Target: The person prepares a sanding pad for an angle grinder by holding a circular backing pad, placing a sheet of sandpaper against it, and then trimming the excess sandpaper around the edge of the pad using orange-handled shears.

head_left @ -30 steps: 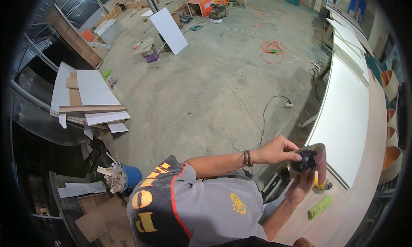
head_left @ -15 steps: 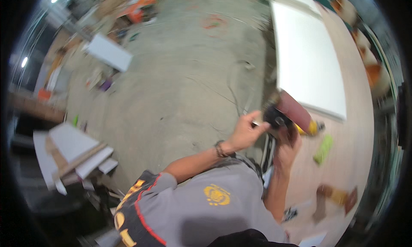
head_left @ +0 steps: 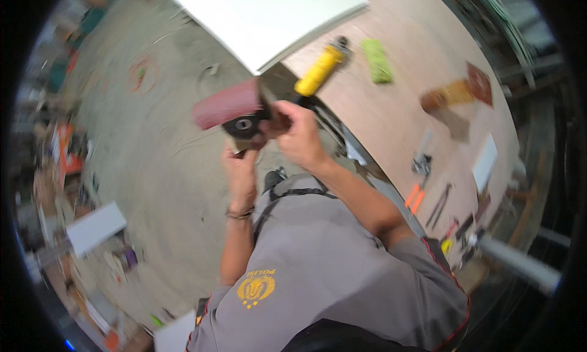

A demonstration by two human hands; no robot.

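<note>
Out over the floor, both hands hold a black tool (head_left: 241, 124) with a round hub and a curved sheet of reddish-brown sandpaper (head_left: 229, 102) on it. My left hand (head_left: 241, 173), wearing a dark bracelet at the wrist, grips the tool from below. Its fingertips are partly hidden behind the tool. From the right side, my right hand (head_left: 298, 135) closes its fingers on the tool's edge. Just beyond the right hand, a yellow power tool (head_left: 321, 69) lies on the wooden table (head_left: 391, 116), apart from both hands.
A white panel (head_left: 263, 15) overhangs the table's far left edge. On the table lie a light green cloth-like bundle (head_left: 376, 61), an amber-and-brown object (head_left: 455, 95), orange-handled pliers (head_left: 416, 196) and black pincers (head_left: 439, 206). A white board (head_left: 96, 228) rests among clutter on the left.
The view has swung toward the table on the right. The sandpaper tool has turned, so its sandpaper now points left. Both hands still hold it, the right hand now at its right edge.
</note>
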